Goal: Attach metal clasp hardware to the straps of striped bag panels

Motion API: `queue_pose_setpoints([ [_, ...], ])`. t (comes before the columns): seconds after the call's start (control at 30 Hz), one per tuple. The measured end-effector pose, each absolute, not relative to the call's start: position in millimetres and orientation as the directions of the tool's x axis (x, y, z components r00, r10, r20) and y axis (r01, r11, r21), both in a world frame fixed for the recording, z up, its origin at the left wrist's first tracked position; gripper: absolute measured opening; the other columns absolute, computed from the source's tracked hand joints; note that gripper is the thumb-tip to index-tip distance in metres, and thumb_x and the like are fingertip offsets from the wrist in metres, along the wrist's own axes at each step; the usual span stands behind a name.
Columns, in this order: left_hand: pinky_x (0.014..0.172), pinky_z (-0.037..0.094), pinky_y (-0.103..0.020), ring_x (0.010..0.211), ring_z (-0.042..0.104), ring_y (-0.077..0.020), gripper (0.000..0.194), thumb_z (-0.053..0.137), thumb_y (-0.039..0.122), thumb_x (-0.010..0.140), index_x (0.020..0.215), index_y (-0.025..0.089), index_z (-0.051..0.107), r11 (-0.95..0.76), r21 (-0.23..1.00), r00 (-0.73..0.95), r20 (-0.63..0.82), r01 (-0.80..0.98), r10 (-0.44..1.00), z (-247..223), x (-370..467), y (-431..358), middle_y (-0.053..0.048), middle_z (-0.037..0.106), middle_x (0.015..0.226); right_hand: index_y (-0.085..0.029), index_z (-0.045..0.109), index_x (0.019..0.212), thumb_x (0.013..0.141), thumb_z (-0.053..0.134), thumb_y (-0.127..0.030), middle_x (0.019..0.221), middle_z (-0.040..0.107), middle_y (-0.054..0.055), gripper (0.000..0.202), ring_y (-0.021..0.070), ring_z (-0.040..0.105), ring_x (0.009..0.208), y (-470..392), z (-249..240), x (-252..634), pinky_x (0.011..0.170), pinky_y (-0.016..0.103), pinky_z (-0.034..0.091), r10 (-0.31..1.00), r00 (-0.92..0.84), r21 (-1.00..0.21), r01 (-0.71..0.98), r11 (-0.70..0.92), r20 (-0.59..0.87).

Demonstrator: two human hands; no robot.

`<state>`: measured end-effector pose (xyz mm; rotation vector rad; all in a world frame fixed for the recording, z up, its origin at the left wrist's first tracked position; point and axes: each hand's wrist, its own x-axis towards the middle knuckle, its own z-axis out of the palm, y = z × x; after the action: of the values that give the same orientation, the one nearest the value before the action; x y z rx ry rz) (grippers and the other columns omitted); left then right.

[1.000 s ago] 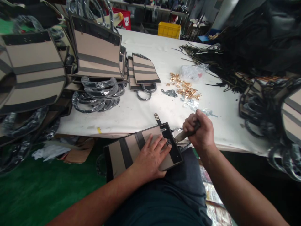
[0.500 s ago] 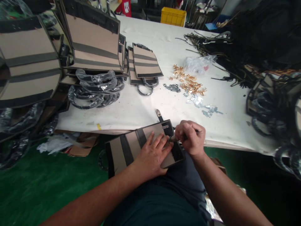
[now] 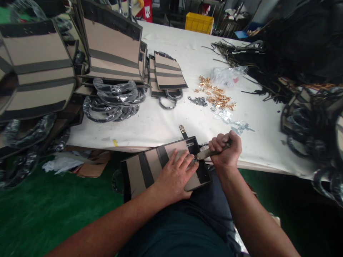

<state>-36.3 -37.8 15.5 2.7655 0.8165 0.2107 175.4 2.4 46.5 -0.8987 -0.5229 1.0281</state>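
Observation:
My left hand [image 3: 175,171] lies flat, fingers stretched out, on a beige and black bag panel [image 3: 152,162] that rests across my lap against the table edge. Its fingertips are beside a small metal fitting [image 3: 195,159] in the panel's black strip. Wrapped in my right hand [image 3: 227,148] is a hand tool with a pale tapered end [image 3: 205,154]; its tip points at the fitting. The tool's exact kind is unclear. A black strap with a metal clasp plate [image 3: 182,129] sticks out from the panel's far edge onto the table.
Gold-coloured metal fittings [image 3: 219,98], dark small pieces [image 3: 198,101] and silvery plates [image 3: 241,127] lie on the white table [image 3: 150,121]. Stacked bag panels with plastic-wrapped handles [image 3: 115,92] stand at left. Black straps [image 3: 257,67] are heaped at right. A yellow crate [image 3: 199,23] is behind.
My right hand has tilted back and shifted slightly right, exposing the tool's pale end. My left hand stays on the panel. The view has shifted a little.

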Motion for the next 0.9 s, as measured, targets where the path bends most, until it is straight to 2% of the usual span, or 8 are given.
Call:
queue_pose_setpoints([
  [0.1,0.132,0.000,-0.062,0.159,0.022,-0.0398,0.091,0.066,0.071,0.086,0.157,0.016,0.048,-0.810,0.294,0.832,0.077,0.508,0.549,14,-37,-37,-0.017,0.043,0.164,-0.023,0.037,0.063,0.087,0.067,-0.048,0.054,0.027,-0.010,0.046,0.0067,0.024,0.039,3,43,175,0.038,0.022,0.032,0.889,0.456,-0.831,-0.508,0.227,-0.036],
  [0.2,0.132,-0.002,-0.061,0.159,0.023,-0.0387,0.088,0.062,0.071,0.089,0.157,0.017,0.048,-0.805,0.316,0.831,0.083,0.502,0.551,13,-38,-36,-0.017,0.043,0.164,-0.023,0.043,0.063,0.091,0.065,-0.046,0.055,0.031,-0.009,0.043,0.0072,0.026,0.038,-2,47,165,0.039,0.024,0.032,0.900,0.434,-0.865,-0.434,0.253,0.046],
  [0.33,0.133,0.001,-0.059,0.159,0.025,-0.0380,0.091,0.069,0.069,0.086,0.158,0.019,0.045,-0.790,0.342,0.818,0.091,0.509,0.567,10,-38,-37,-0.018,0.039,0.167,-0.023,0.051,0.061,0.099,0.060,-0.044,0.053,0.042,-0.004,0.044,0.0115,0.039,0.043,-17,55,143,0.044,0.028,0.035,0.930,0.279,-0.960,-0.076,0.270,0.240],
  [0.43,0.133,0.007,-0.057,0.160,0.022,-0.0387,0.100,0.078,0.063,0.079,0.160,0.019,0.041,-0.771,0.355,0.795,0.110,0.529,0.596,7,-38,-39,-0.019,0.033,0.170,-0.023,0.051,0.060,0.100,0.060,-0.043,0.058,0.050,-0.001,0.046,0.0140,0.047,0.054,-24,61,132,0.055,0.030,0.040,0.943,0.026,-0.919,0.233,0.317,0.332],
  [0.5,0.133,0.008,-0.056,0.161,0.019,-0.0390,0.106,0.082,0.060,0.075,0.162,0.017,0.037,-0.764,0.354,0.787,0.113,0.539,0.607,6,-38,-42,-0.019,0.033,0.170,-0.022,0.051,0.059,0.099,0.061,-0.042,0.059,0.051,0.000,0.045,0.0140,0.047,0.057,-25,65,129,0.059,0.030,0.041,0.928,-0.134,-0.871,0.319,0.373,0.349],
  [0.57,0.132,0.008,-0.057,0.161,0.017,-0.0396,0.108,0.083,0.060,0.073,0.161,0.018,0.038,-0.763,0.348,0.785,0.108,0.545,0.610,4,-39,-44,-0.019,0.032,0.170,-0.022,0.051,0.059,0.099,0.061,-0.042,0.058,0.050,-0.001,0.046,0.0132,0.046,0.056,-24,69,129,0.057,0.029,0.039,0.929,-0.165,-0.875,0.315,0.367,0.330],
  [0.73,0.131,0.002,-0.059,0.163,0.013,-0.0396,0.104,0.086,0.062,0.071,0.157,0.023,0.044,-0.766,0.337,0.786,0.105,0.548,0.609,6,-40,-47,-0.021,0.026,0.173,-0.021,0.051,0.060,0.103,0.058,-0.042,0.055,0.050,-0.002,0.049,0.0121,0.043,0.050,-22,79,130,0.053,0.029,0.035,0.951,0.046,-0.943,0.149,0.296,0.305],
  [0.9,0.132,0.007,-0.057,0.159,0.022,-0.0402,0.112,0.087,0.056,0.070,0.162,0.016,0.037,-0.749,0.412,0.776,0.141,0.518,0.614,7,-38,-46,-0.021,0.034,0.169,-0.021,0.046,0.059,0.101,0.059,-0.029,0.057,0.046,-0.002,0.044,0.0118,0.041,0.053,-27,80,115,0.054,0.029,0.033,0.880,-0.215,-0.842,0.262,0.471,0.425],
])
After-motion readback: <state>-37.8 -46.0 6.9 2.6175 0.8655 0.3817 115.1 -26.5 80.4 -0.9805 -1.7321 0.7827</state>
